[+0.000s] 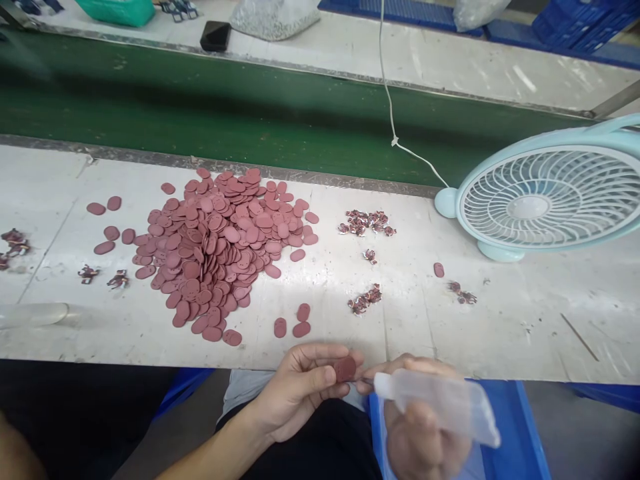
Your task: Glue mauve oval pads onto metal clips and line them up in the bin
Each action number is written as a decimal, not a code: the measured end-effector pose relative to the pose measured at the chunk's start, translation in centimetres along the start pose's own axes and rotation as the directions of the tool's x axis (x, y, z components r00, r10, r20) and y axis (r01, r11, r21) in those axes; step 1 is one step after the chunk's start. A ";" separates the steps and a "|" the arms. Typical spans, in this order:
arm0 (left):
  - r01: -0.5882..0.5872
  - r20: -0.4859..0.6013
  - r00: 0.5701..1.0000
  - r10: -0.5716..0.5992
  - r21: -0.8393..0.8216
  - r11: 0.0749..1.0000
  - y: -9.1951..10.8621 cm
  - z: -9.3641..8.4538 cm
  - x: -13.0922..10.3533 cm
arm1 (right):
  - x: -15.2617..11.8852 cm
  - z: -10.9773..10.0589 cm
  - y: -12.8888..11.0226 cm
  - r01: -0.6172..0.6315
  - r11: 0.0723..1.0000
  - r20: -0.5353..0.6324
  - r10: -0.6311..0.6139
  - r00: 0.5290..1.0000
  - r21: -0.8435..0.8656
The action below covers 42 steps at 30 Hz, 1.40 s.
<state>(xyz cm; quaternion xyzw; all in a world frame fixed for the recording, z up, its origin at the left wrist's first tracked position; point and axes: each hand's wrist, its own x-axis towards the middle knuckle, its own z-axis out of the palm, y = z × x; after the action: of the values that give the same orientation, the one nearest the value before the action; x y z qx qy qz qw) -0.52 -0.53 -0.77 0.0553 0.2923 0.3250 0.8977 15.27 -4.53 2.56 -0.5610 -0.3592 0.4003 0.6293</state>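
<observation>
Nearest, the left hand point(300, 387) is holding a reddish-brown oval piece point(345, 369) at the near edge of the surface point(330, 280), its grip clamping the piece between thumb and fingers. Just to the right, the right hand point(425, 430) is closing its grip around a clear squeeze bottle point(445, 400), the nozzle pointing left toward the oval; blur is hiding how the fingertips are sitting and whether the nozzle is touching the piece. A blue crate point(533, 433) is standing below the right hand, and a person in dark clothes point(75, 420) is sitting at the near left. A little farther, three loose ovals point(301, 329) are lying near the left hand, and beyond them to the left a large pile of ovals point(220, 247) is spreading over the surface. Small dark figures are lying right of the pile in a near cluster point(365, 300), a single one point(370, 256) and a far cluster point(367, 223). Farther right, a lone oval point(439, 270) is lying beside more figures point(463, 293), with a pale blue fan point(533, 207) standing beyond. As for progress, one oval is being handled while the large pile is waiting loose, so much seems left; no piece is clearly showing as finished. Farthest, a green strip point(300, 127) is running below a shelf point(425, 53).
</observation>
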 end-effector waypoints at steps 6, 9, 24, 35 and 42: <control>-0.032 0.043 0.999 0.031 0.028 0.999 0.5 -0.1 -0.3 | 6.7 -5.7 1.8 -0.375 0.497 0.165 0.415 0.895 0.783; -0.022 0.008 1.000 0.022 0.033 0.999 0.6 -0.5 -0.3 | 9.2 -8.7 4.3 -0.453 0.164 0.391 0.309 0.867 0.876; -0.044 -0.096 0.994 0.048 0.042 0.998 1.8 -1.4 -0.7 | 8.5 -2.8 3.4 0.223 0.523 0.342 0.142 0.929 -0.823; -0.032 -0.184 0.982 0.045 0.075 0.997 2.1 -1.5 -0.8 | 8.2 -4.1 3.0 0.140 0.424 0.236 0.183 0.954 -0.895; -0.017 -0.161 0.986 0.029 0.078 0.997 2.0 -1.1 -0.5 | 3.9 -4.1 0.6 -0.111 0.855 0.097 0.185 0.978 -0.506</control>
<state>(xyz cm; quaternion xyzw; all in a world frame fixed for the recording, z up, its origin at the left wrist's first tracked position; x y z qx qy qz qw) -2.57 0.59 -0.88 0.0663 0.3760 0.3272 0.8644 20.56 -2.66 1.53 -0.7001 -0.4497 0.3806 0.4035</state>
